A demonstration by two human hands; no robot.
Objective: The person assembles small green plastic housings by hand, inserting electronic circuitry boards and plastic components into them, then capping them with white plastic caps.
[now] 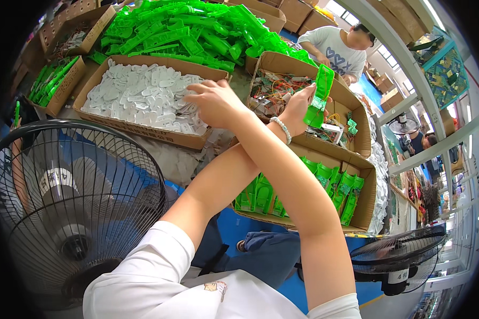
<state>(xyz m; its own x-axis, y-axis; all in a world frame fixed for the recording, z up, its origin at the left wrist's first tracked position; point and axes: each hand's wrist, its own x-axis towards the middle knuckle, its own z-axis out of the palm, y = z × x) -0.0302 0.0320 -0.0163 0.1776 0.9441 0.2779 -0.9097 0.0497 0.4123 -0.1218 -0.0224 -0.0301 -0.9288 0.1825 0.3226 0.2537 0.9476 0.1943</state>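
My forearms cross, with the right one passing above the left. My left hand (297, 110), a beaded bracelet at its wrist, grips a long green plastic housing (321, 91) upright over the right side of the bench. A small green circuit board (317, 103) sits inside that housing. My right hand (214, 102) reaches to the right edge of a carton of small white plastic pieces (138, 93). Its fingers are parted and slightly bent, with nothing visible in them; the palm side is hidden.
Green housings (191, 32) are heaped behind the white pieces. A carton of wired circuit boards (274, 87) stands beyond my left hand, and a carton of green housings (324, 178) nearer me. Fans (74, 247) (399, 255) flank me. Another person (332, 48) works across the bench.
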